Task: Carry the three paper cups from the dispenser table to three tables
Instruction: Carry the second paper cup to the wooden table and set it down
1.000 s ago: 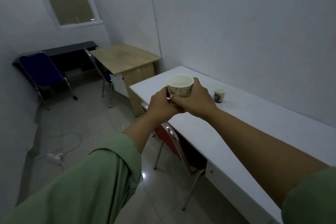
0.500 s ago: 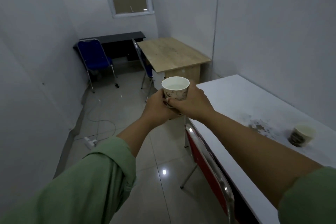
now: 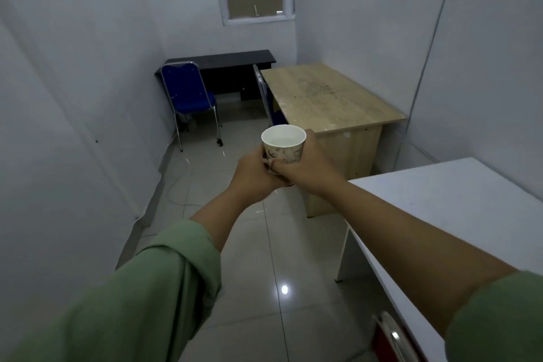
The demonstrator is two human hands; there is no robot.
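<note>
A patterned white paper cup (image 3: 283,142) stands upright in front of me at chest height, above the tiled floor. My left hand (image 3: 252,172) cups its lower left side and base. My right hand (image 3: 305,166) wraps its right side, thumb across the front. Liquid shows inside the cup. A light wooden table (image 3: 329,97) stands just beyond the cup on the right. Behind it a black table (image 3: 223,57) runs along the far wall. The white table (image 3: 458,200) lies at my right, under my right forearm.
A blue chair (image 3: 188,97) stands before the black table; a second chair (image 3: 264,94) is tucked at the wooden table's left edge. A red chair back (image 3: 390,338) shows at the bottom right. A white cable (image 3: 176,185) trails along the floor by the left wall.
The view has swung left and forward along the room. The white table with its cup has slid out to the right; the wooden and black tables are nearer. Both hands keep hold of the cup.
</note>
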